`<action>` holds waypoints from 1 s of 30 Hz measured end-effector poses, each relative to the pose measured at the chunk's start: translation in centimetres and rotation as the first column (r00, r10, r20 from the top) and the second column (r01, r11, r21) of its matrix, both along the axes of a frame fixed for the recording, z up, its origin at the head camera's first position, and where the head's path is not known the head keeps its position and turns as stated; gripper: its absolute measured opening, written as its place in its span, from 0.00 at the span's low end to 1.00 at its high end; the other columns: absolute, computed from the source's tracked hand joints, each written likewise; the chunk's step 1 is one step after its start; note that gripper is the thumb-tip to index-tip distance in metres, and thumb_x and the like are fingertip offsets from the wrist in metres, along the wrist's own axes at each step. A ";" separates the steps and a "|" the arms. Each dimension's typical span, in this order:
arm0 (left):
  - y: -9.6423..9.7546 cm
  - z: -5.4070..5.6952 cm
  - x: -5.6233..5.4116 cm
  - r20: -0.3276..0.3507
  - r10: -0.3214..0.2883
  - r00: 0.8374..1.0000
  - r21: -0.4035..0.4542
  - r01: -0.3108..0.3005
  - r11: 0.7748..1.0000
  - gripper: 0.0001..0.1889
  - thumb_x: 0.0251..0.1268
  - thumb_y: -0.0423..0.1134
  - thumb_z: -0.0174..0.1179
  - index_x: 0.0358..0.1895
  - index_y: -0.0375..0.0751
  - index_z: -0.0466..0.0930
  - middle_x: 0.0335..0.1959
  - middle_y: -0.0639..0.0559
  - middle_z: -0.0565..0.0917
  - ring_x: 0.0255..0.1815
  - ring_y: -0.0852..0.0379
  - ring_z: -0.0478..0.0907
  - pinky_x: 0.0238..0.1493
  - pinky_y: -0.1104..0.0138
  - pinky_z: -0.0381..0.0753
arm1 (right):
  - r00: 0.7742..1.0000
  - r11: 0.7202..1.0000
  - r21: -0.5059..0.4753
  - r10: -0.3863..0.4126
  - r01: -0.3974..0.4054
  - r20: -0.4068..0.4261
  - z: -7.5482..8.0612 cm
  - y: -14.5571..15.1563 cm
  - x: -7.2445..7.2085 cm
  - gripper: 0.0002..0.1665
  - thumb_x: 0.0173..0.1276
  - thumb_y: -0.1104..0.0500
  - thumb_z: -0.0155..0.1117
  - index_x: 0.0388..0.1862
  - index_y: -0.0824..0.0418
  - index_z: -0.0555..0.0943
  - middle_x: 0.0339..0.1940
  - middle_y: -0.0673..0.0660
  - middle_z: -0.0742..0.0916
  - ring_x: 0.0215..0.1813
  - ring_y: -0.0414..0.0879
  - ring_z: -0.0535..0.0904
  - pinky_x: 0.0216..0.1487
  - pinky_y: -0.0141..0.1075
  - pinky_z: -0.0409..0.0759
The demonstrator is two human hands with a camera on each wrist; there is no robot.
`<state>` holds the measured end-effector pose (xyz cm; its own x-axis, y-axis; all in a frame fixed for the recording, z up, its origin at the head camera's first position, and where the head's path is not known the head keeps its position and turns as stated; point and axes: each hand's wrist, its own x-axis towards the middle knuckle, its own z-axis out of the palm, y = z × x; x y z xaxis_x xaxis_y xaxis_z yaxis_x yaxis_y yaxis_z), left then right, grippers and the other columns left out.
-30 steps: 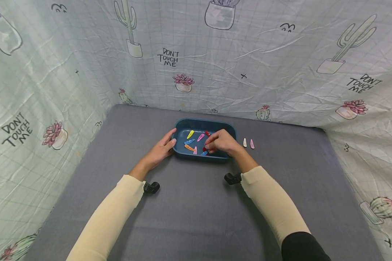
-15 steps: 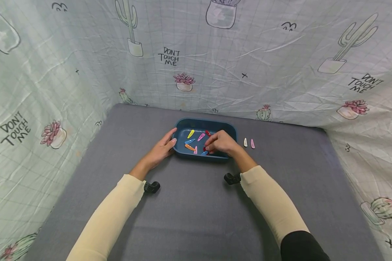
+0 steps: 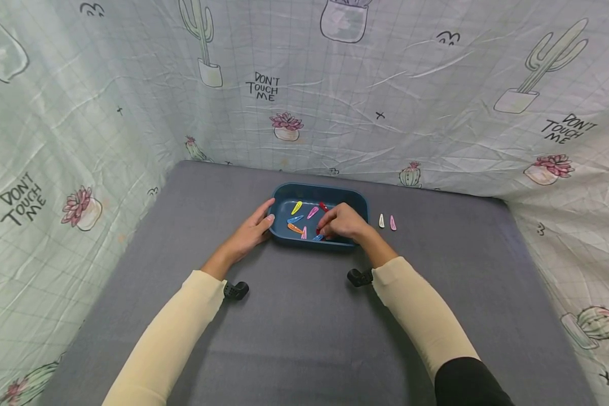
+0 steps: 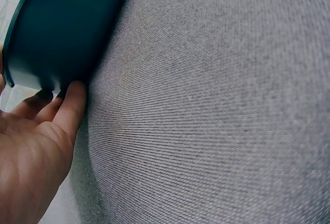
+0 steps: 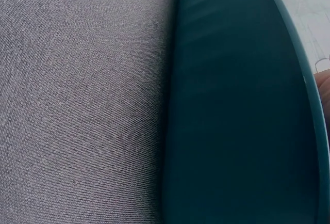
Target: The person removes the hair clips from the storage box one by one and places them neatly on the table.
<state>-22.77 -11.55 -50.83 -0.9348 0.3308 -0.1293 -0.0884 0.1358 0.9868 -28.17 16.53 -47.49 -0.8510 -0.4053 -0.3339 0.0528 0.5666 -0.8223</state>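
Currently | right fingers [image 3: 330, 220] pinch red clip [image 3: 318, 231] | right-wrist view: tray [image 5: 237, 110] hides it | left fingers [image 4: 73, 102] spread, touching tray

Soft, diffuse light fills the head view, fairly bright on the cloth wall [image 3: 335, 79] beyond both hands and duller on the table [image 3: 294, 338]. Blurred-edged shadows lie between the sleeves [image 3: 167, 332]. In the left wrist view, a pale sheen marks the tray [image 3: 314, 194] beside the left hand [image 3: 251, 232], whose farther fingertips sink into shade; the weave softens toward the corners away from it. The right wrist view is darker on the tray; a dim sliver of skin, apparently the right hand [image 3: 346, 223], sits against washed-out cloth.
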 end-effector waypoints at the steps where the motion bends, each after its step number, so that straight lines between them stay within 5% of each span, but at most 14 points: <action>1: 0.0 0.0 0.0 0.000 -0.001 1.000 0.002 0.001 1.000 0.31 0.89 0.42 0.38 0.87 0.53 0.40 0.88 0.43 0.36 0.89 0.39 0.41 0.82 0.36 0.53 | 1.000 1.000 0.002 0.002 -0.002 -0.003 0.0 0.0 0.0 0.09 0.66 0.71 0.71 0.45 0.71 0.89 0.49 0.67 0.90 0.33 0.42 0.87 0.45 0.39 0.91; 13: 0.0 0.3 0.2 0.007 0.003 1.000 -0.006 -0.003 1.000 0.32 0.89 0.43 0.39 0.87 0.54 0.40 0.89 0.43 0.37 0.89 0.39 0.42 0.82 0.37 0.55 | 0.984 0.983 0.146 0.132 -0.114 -0.118 -0.6 -0.4 -0.3 0.08 0.60 0.72 0.73 0.39 0.66 0.90 0.28 0.54 0.89 0.31 0.42 0.78 0.36 0.32 0.76; 21: 0.1 0.2 0.2 0.010 0.007 1.000 -0.010 -0.007 1.000 0.31 0.89 0.42 0.39 0.87 0.54 0.40 0.89 0.43 0.38 0.88 0.39 0.43 0.81 0.37 0.55 | 0.968 0.957 0.267 0.165 -0.110 -0.191 -1.0 -0.8 -0.4 0.05 0.61 0.69 0.75 0.26 0.62 0.88 0.28 0.53 0.88 0.38 0.48 0.76 0.40 0.34 0.72; 30: 0.1 0.4 0.3 0.003 0.012 1.000 -0.015 -0.012 1.000 0.32 0.89 0.43 0.39 0.87 0.53 0.40 0.89 0.43 0.37 0.88 0.39 0.43 0.81 0.37 0.55 | 0.978 0.962 0.267 0.113 -0.063 -0.176 -1.1 -0.7 -0.7 0.09 0.64 0.69 0.69 0.24 0.62 0.87 0.32 0.56 0.89 0.38 0.49 0.77 0.37 0.35 0.73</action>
